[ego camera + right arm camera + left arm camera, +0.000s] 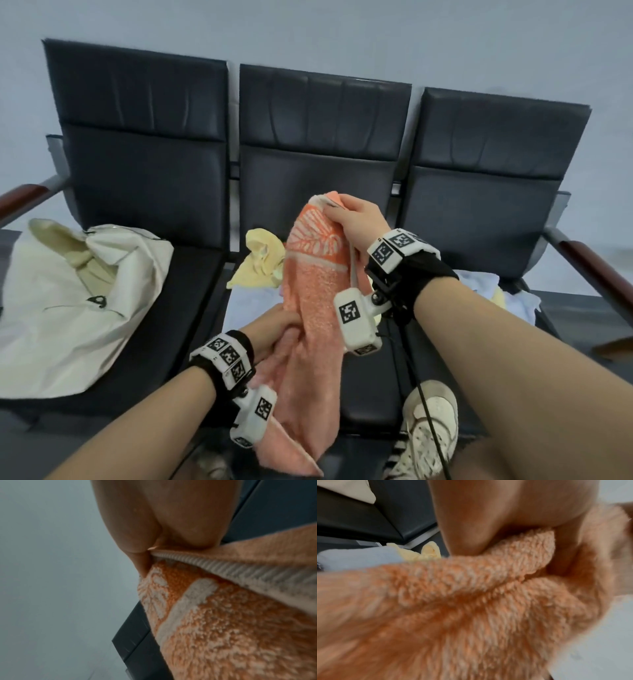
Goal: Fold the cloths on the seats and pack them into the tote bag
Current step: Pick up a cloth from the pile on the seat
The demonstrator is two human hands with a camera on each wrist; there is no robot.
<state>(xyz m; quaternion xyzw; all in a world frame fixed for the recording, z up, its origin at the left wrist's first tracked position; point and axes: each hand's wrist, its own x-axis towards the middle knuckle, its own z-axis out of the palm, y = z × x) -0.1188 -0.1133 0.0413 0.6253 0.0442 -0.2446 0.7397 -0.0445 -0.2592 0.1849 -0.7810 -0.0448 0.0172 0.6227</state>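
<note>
An orange towel with a white leaf pattern hangs lengthwise above the middle seat. My right hand pinches its top edge, and the striped hem shows under the fingers in the right wrist view. Lower down, my left hand grips the towel's middle with curled fingers. A cream tote bag lies slumped and open on the left seat. A crumpled yellow cloth and a pale blue cloth lie on the middle seat behind the towel.
Three dark padded seats stand in a row against a pale wall, with wooden armrests at both ends. More pale cloths lie on the right seat. My shoe is at the front edge below the towel.
</note>
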